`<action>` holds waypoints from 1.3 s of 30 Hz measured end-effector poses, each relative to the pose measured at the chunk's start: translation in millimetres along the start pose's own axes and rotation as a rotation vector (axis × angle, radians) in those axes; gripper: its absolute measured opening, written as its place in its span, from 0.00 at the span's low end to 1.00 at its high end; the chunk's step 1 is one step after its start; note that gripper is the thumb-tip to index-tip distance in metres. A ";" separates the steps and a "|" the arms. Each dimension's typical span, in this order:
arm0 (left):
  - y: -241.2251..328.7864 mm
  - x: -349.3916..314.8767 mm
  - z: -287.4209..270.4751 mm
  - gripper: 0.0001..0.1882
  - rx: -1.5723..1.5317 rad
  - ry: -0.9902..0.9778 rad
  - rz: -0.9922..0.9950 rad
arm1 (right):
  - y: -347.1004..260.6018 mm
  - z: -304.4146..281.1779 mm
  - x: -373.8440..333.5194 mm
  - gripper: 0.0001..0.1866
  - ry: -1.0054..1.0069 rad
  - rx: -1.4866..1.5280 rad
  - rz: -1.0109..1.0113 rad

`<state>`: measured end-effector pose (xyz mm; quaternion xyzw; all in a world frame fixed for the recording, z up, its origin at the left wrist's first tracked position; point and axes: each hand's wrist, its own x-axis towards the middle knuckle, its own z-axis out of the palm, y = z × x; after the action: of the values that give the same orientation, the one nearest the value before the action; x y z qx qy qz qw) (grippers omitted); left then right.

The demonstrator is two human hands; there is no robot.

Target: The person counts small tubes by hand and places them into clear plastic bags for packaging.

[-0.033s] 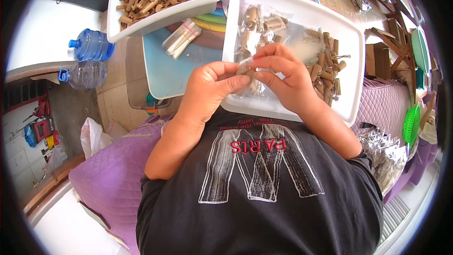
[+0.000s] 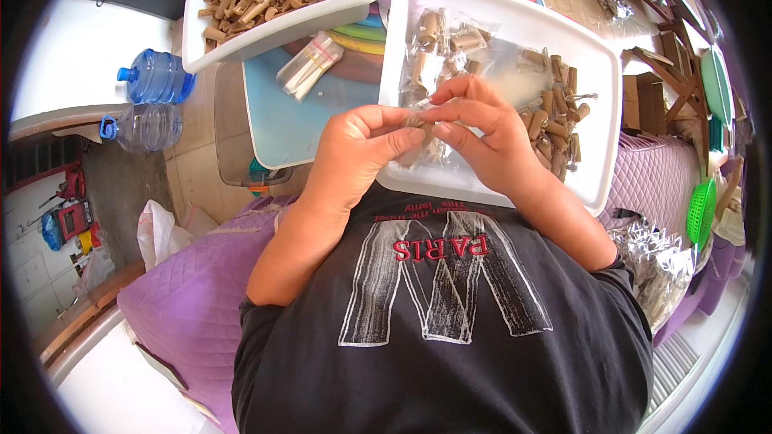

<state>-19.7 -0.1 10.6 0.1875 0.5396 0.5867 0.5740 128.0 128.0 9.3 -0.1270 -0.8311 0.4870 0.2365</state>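
Both hands meet over the near left part of a white plastic tray (image 2: pixel 498 186). My left hand (image 2: pixel 363 138) pinches a small clear plastic bag (image 2: pixel 416 119) between thumb and fingers. The fingertips of my right hand (image 2: pixel 482 120) are closed on the bag's upper edge. What lies inside the bag is mostly hidden by my fingers. Beyond the hands, bagged brown cylinders (image 2: pixel 430 28) lie in the tray's left part. A pile of brown cylinders (image 2: pixel 555 116), some with clear wrap showing, fills its right part.
A white bin (image 2: pixel 281 32) of loose brown pieces stands at the far left. A bundle of clear bags (image 2: pixel 310 66) lies on a light-blue lid (image 2: pixel 277 124). Two water jugs (image 2: pixel 161 76) stand further left. Silvery packets (image 2: pixel 655 265) sit near my right elbow.
The fingertips of both hands have shifted slightly at the bag's edge. Everything else stays in place.
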 end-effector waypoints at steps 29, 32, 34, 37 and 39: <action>-8.8 -0.5 20.9 0.09 0.254 0.148 0.261 | -4.1 12.2 21.3 0.04 0.244 -0.266 -0.154; -8.3 -2.4 25.7 0.09 0.325 0.166 0.310 | -2.2 14.1 19.9 0.01 0.282 -0.137 -0.044; -8.1 -1.9 25.7 0.08 0.353 0.189 0.342 | 8.8 10.9 20.5 0.01 0.426 0.188 0.131; -7.0 -1.5 17.7 0.08 0.365 0.217 0.379 | 20.7 -8.5 30.0 0.07 0.694 0.780 0.392; -6.6 -1.3 14.1 0.08 0.131 0.244 0.355 | 21.0 -19.6 26.2 0.07 0.731 0.883 0.439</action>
<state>-4.4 3.1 10.4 0.2441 0.6006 0.6604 0.3789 115.3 164.6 6.3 -0.3440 -0.3702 0.7477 0.4308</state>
